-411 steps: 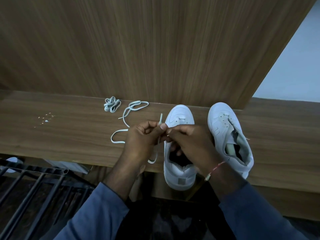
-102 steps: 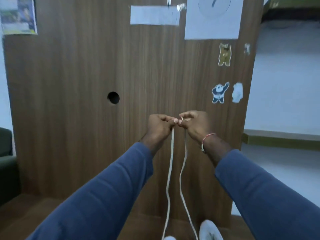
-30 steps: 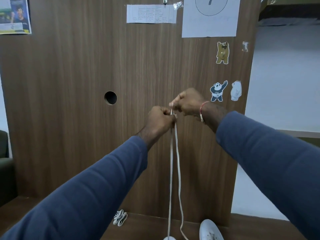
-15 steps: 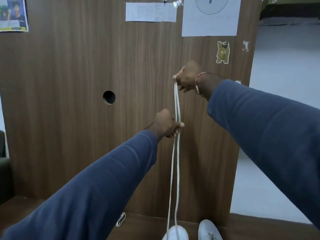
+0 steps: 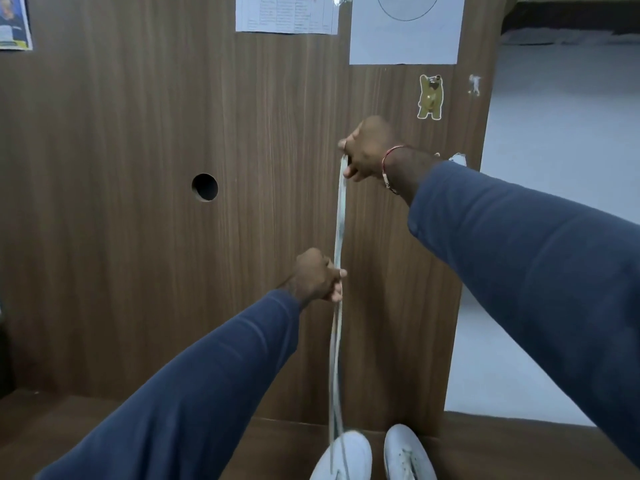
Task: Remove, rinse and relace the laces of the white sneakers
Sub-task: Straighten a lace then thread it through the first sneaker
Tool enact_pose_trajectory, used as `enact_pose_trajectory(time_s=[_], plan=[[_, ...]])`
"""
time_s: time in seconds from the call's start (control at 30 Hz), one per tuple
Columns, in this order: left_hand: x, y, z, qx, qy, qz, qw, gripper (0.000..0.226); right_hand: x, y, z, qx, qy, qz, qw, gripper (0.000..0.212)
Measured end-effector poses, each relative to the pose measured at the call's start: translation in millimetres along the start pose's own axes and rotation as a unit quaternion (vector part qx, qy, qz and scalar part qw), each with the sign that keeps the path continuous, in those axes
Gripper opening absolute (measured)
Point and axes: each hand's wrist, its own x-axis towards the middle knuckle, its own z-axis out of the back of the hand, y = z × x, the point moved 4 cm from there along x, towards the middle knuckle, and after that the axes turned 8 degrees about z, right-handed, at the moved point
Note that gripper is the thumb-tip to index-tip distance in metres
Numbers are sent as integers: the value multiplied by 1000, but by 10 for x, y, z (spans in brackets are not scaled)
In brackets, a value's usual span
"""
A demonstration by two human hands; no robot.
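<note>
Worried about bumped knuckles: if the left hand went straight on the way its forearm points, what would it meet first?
Probably the wooden panel behind the lace that the left hand grips; nothing else shows between, though depth is unclear.

Both arms stretched fwd. Right hand [image 5: 369,150] raised high, thumb & fingers pinching lace [image 5: 340,216] at top. Left hand [image 5: 317,277] lower, nearer, fingers curled round same lace.

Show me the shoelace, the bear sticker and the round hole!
shoelace [image 5: 340,220]: head view, on its taut upper stretch.
bear sticker [image 5: 430,97]: head view, on the bear's belly.
round hole [image 5: 204,187]: head view, on its dark middle.
</note>
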Motion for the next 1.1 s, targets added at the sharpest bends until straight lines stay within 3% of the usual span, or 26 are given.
enact_pose_trajectory(time_s=[0.3,0.4,0.5,0.63,0.73,0.83,0.93,1.0,1.1], plan=[[62,-22,103,-19,-22,-71,997,9,-62,6,104,78,-80,-14,994,21],[28,-14,86,6,-26,-62,998,10,-49,-27,16,69,-48,-24,996,29],[42,17,66,33,-15,-70,997,17,32,-30,79,96,-146,-10,985,36],[45,57,120,25,-35,-89,995,34,57,-15,-5,32,-51,-14,998,30],[87,125,195,42,-67,-89,993,36,101,45,131,35,-155,16,987,33],[73,207,238,94,-67,-117,986,33,46,80,77,29,-62,-2,998,29],[16,240,243,70,-36,-149,986,31,71,114,19,-28,-56,26,998,18],[-8,186,241,94,-26,-186,978,22,35,126,-92,-59,-10,32,998,10],[-3,133,236,107,5,-188,976,15,35,89,-150,-42,-14,38,998,9]])
